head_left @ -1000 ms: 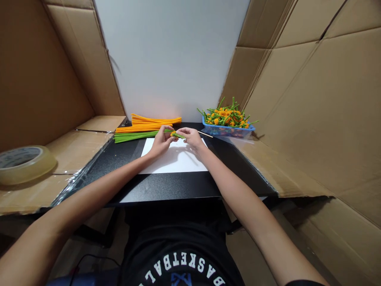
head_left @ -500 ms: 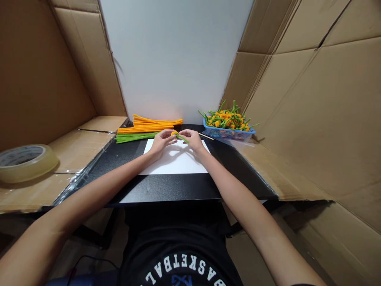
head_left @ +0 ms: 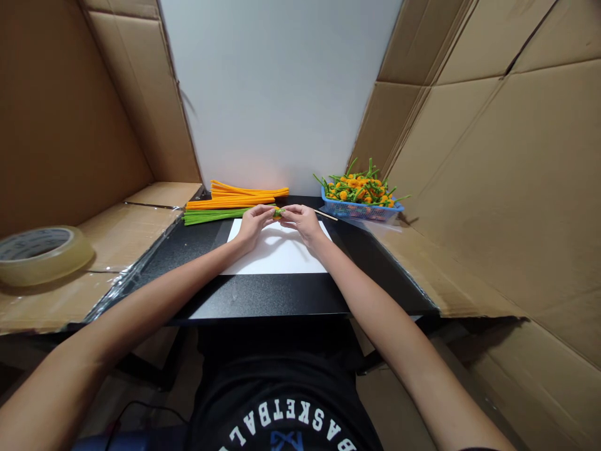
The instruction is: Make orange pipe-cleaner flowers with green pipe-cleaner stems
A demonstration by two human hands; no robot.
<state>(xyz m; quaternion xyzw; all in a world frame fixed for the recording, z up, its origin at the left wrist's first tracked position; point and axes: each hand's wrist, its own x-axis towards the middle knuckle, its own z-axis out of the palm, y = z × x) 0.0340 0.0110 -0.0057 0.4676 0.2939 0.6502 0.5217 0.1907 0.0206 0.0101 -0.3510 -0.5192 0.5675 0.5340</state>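
Note:
A small orange and green pipe-cleaner flower (head_left: pixel 278 213) is pinched between my two hands, above a white sheet of paper (head_left: pixel 275 257). My left hand (head_left: pixel 254 223) has its fingers closed on the flower's left side. From the right, my right hand (head_left: pixel 303 222) grips it with thumb and fingers. The fingers cover much of the flower, and its stem is mostly hidden. Just beyond my left hand lie green pipe cleaners (head_left: pixel 211 216) and orange pipe cleaners (head_left: pixel 225 203) in bundles. A thin stick (head_left: pixel 327 215) lies past my right hand.
A blue basket (head_left: pixel 359 210) heaped with orange and green pipe-cleaner flowers (head_left: pixel 359 186) stands at the back right. A roll of clear tape (head_left: pixel 70 254) lies on cardboard at the left. Cardboard walls (head_left: pixel 493 175) flank the black table (head_left: pixel 267 297).
The flower has been turned between my fingers. Its green stem, which pointed toward my right palm, no longer shows there. My hands stay in nearly the same place.

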